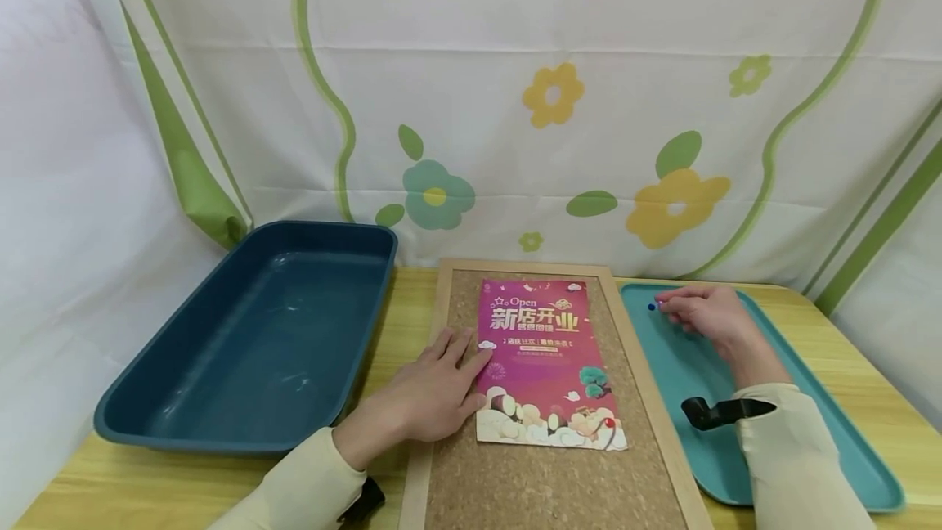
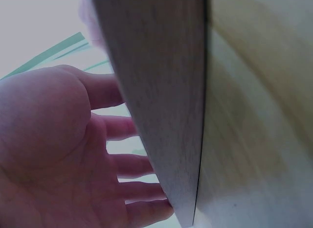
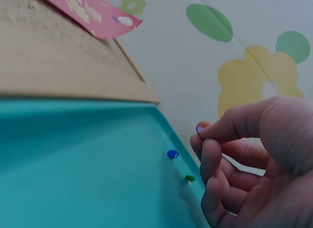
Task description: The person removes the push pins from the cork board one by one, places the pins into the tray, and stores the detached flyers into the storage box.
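A pink and purple poster (image 1: pixel 545 387) with white and gold lettering lies on a wood-framed corkboard (image 1: pixel 545 485). My left hand (image 1: pixel 434 395) rests on the board's left side, fingers spread, with fingertips at the poster's left edge. In the left wrist view, the frame's side (image 2: pixel 161 105) hides the fingertips. Over the far end of the teal tray (image 1: pixel 688 456), my right hand (image 1: pixel 710 317) pinches a small purple thumbtack (image 3: pixel 199 130) between thumb and forefinger. Below it, a blue thumbtack (image 3: pixel 172 153) and a green thumbtack (image 3: pixel 190 178) lie in the tray.
A deep dark-blue basin (image 1: pixel 243 358) stands left of the corkboard on the wooden table (image 1: pixel 88 481). Behind everything hangs a white cloth (image 1: pixel 478 105) printed with flowers. The tray sits close along the board's right side.
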### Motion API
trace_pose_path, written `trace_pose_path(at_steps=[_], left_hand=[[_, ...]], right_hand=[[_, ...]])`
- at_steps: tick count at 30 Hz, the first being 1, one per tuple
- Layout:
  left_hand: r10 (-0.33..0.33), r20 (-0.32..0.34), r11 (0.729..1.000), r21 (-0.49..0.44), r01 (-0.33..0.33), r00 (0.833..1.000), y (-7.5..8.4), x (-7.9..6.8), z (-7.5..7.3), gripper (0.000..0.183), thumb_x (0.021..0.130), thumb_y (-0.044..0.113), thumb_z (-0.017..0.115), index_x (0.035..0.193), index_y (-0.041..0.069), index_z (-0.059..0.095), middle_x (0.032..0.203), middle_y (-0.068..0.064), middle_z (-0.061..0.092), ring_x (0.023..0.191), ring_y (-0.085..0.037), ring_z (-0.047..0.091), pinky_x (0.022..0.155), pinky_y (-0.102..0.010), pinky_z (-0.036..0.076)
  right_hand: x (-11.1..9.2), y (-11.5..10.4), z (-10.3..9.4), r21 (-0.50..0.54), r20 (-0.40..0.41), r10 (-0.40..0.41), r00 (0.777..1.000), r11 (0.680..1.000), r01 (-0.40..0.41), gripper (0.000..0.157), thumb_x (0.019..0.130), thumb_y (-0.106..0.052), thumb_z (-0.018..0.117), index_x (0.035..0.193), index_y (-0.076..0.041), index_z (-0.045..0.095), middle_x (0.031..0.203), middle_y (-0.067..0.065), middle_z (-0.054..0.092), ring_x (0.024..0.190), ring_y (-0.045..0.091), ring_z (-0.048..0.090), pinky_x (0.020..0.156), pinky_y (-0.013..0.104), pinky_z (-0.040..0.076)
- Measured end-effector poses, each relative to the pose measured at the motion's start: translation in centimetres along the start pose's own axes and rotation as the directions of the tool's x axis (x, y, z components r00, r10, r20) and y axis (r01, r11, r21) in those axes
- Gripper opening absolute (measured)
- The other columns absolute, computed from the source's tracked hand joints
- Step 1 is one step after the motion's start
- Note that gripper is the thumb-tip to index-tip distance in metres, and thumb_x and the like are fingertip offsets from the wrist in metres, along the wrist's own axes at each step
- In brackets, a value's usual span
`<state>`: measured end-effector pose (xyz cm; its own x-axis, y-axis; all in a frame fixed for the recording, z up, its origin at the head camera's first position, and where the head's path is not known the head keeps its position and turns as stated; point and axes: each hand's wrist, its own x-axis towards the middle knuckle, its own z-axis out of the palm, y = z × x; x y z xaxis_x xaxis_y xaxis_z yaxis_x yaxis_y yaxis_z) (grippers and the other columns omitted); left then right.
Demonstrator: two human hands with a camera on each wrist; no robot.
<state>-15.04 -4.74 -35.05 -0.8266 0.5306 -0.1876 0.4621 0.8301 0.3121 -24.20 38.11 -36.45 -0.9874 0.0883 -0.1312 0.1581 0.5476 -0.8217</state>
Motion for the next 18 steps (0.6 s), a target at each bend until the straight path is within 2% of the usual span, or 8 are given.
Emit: trace_pose_path(at_steps=[5, 18], left_hand=[[0.004, -0.003, 1.0, 0.006, -0.004, 1.0, -0.05, 0.01, 0.09, 0.064, 0.109, 0.041, 0.057, 0.166, 0.017, 0.039, 0.178, -0.017, 0.021, 0.166, -0.042, 0.016, 0.128, -0.058, 0.034], [0.008, -0.01, 1.0, -0.001, -0.008, 1.0, -0.17, 0.04, 0.08, 0.063, 0.109, 0.04, 0.058, 0.165, 0.016, 0.041, 0.177, -0.017, 0.023, 0.165, -0.042, 0.017, 0.128, -0.058, 0.034]], right_hand=[[-0.2, 0.6, -0.1, -0.013, -0.006, 0.067, 0.998, 0.998, -0.067, 0.038, 0.103, -0.019, 0.067, 0.134, 0.001, 0.072, 0.079, -0.019, 0.072, 0.074, -0.002, 0.064, 0.065, 0.023, 0.056], [-0.57, 0.68, 0.18, -0.048, -0.018, 0.043, 0.999, 0.998, -0.043, 0.039, 0.101, -0.019, 0.069, 0.131, 0.007, 0.071, 0.081, -0.019, 0.072, 0.074, -0.001, 0.065, 0.067, 0.022, 0.057]])
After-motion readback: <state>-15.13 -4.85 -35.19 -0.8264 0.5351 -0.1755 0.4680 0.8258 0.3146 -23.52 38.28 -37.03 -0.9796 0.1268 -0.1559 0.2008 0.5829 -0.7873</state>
